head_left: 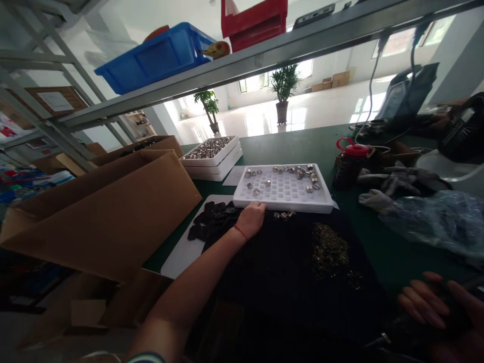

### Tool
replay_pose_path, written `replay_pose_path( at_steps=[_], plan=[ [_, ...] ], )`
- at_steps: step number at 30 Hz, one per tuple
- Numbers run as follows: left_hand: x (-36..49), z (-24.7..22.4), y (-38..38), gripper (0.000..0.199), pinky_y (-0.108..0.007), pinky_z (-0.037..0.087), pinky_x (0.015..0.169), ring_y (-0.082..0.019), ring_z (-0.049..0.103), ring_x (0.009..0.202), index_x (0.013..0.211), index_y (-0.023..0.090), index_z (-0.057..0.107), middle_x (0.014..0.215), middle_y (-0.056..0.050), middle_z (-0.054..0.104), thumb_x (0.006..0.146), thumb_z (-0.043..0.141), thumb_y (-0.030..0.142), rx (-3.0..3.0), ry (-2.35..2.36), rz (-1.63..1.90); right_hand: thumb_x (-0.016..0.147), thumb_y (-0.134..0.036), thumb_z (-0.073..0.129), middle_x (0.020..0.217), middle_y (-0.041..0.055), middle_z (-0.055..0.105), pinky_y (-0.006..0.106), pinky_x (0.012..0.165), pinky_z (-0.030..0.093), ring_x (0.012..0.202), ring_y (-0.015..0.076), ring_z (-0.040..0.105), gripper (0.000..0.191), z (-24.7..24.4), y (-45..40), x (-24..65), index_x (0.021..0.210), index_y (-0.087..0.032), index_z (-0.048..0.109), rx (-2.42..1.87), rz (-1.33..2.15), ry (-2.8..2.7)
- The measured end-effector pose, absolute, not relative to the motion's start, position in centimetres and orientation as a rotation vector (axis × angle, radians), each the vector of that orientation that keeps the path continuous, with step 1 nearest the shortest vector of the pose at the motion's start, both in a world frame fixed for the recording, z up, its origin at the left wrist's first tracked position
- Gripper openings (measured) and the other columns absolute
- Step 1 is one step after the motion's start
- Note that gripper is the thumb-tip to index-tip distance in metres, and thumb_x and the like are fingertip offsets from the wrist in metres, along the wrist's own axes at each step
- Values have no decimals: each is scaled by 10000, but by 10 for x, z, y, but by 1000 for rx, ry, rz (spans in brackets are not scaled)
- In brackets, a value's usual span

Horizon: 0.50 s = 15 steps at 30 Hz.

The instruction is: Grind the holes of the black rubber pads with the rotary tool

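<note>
My left hand (251, 219), with a red string at the wrist, is closed against the front wall of a white foam tray (295, 205). Its fingertips are hidden, so whether it grips the tray or a small part cannot be told. Shiny metal cylindrical fittings (310, 188) lie loose on the tray's grid of pockets. A few more fittings (283, 216) sit on the black cloth (264, 267) before it. At the lower right my right hand (431, 302) is curled around a dark object (408, 325), too shadowed to name, near a small metallic tip.
Brass-coloured small pieces (328, 249) are heaped on the cloth. Stacked white trays (217, 160) full of metal parts stand behind a cardboard box (113, 212). To the right are a red-lidded bottle (348, 161), gloves (393, 181) and clear plastic (442, 217). A shelf (257, 60) crosses overhead.
</note>
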<state>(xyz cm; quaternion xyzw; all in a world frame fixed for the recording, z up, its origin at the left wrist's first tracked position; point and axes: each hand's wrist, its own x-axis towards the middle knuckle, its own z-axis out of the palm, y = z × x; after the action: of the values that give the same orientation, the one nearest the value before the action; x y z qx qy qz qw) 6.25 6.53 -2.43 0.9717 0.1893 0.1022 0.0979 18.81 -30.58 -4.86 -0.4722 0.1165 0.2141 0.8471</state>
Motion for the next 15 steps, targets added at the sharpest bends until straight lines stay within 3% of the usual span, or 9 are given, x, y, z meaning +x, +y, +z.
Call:
replay_pose_path(
  at_steps=[4,11,15],
  plan=[
    [60,-23,72,217,-514,670,1063,-281,771,1208,1256,152,758,1329,-102,772,1099,790,298,2872,627,200,348,-242,1013,726,-94,253,180,368,432,540,65,263,612,-30,-297,177,823,-219,630,-980,448,286],
    [31,-25,44,30,-446,676,1032,-230,779,1117,1107,147,773,1270,-75,781,1079,775,158,2837,603,160,402,-222,1002,759,-102,246,163,408,425,562,60,245,602,-24,-295,170,864,-206,616,-960,439,255],
    [31,-27,40,45,-479,656,1067,-251,766,1168,1095,146,762,1233,-74,783,1092,766,191,2835,632,172,422,-208,980,769,-98,238,175,405,410,569,66,230,569,-31,-297,174,860,-208,616,-960,423,231]
  ],
)
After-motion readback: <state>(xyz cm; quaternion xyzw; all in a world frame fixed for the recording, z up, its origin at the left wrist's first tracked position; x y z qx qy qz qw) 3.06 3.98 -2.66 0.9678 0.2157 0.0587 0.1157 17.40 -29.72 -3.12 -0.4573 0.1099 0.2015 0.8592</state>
